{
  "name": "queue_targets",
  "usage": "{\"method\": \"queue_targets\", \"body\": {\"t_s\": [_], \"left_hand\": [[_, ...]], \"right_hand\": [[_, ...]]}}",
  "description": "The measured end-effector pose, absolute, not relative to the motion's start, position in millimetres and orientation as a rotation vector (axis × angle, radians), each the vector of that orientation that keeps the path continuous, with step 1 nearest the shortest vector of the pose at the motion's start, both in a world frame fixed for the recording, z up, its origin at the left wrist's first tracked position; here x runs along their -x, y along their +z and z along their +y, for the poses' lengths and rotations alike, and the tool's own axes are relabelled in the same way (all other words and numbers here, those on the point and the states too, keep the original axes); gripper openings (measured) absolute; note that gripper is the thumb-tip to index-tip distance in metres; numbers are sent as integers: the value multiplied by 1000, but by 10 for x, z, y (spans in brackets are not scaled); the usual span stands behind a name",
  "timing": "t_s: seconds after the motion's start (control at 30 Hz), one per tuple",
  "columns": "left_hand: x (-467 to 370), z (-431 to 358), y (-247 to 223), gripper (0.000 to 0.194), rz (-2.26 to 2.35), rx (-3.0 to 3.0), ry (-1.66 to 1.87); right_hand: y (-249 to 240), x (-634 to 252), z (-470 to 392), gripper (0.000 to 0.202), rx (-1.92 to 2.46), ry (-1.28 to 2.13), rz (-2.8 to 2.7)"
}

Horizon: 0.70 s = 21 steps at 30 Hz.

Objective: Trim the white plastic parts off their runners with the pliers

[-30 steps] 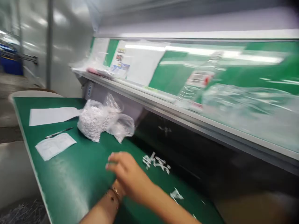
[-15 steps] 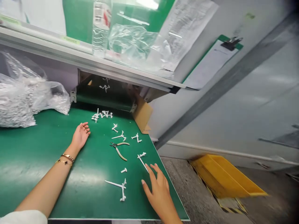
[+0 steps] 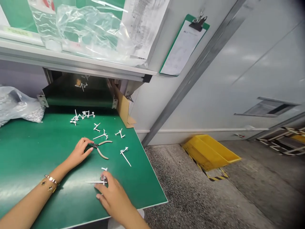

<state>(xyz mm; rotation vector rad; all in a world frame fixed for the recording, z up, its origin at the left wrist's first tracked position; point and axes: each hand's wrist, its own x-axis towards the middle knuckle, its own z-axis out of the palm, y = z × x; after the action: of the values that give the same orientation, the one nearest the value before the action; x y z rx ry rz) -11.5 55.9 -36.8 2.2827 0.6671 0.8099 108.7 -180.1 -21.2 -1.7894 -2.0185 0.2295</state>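
White plastic piece [image 3: 95,182] meets your half-curled right hand [image 3: 113,193], pliers [image 3: 96,146] your half-closed left hand [image 3: 78,153], both likely placed for reach; grips unclear.

The green table [image 3: 35,143] carries pliers [image 3: 95,146] (handles splayed), scattered white parts [image 3: 122,152] and a clear bag [image 3: 21,106].

A speckled grey floor [image 3: 162,184] with a yellow bin [image 3: 209,154] lies right of the green worktop [image 3: 133,184]; pale wall panels [image 3: 233,60] rise beyond it, and a metal-edged shelf [image 3: 95,64] spans above its far side.
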Motion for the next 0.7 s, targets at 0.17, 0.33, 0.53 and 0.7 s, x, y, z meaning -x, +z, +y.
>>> {"method": "queue_targets", "body": {"t_s": [0.17,0.33,0.53,0.7], "left_hand": [[-60,687,-410,53,848,-2373,989],[-442,990,-381,87,980,-2176,1011],[-789,1190,-329,94,798,-2042,837],[-933,1162,-285,71,667,-2400,546]], "right_hand": [[-258,-1492,-1931,43,1893,206,-1750],[-236,-1952,-2014,68,1925,86,-1728],[-193,-2132,-1828,81,1996,-162,-1751],[-192,-2292,-1433,77,1977,-183,-1775]]}}
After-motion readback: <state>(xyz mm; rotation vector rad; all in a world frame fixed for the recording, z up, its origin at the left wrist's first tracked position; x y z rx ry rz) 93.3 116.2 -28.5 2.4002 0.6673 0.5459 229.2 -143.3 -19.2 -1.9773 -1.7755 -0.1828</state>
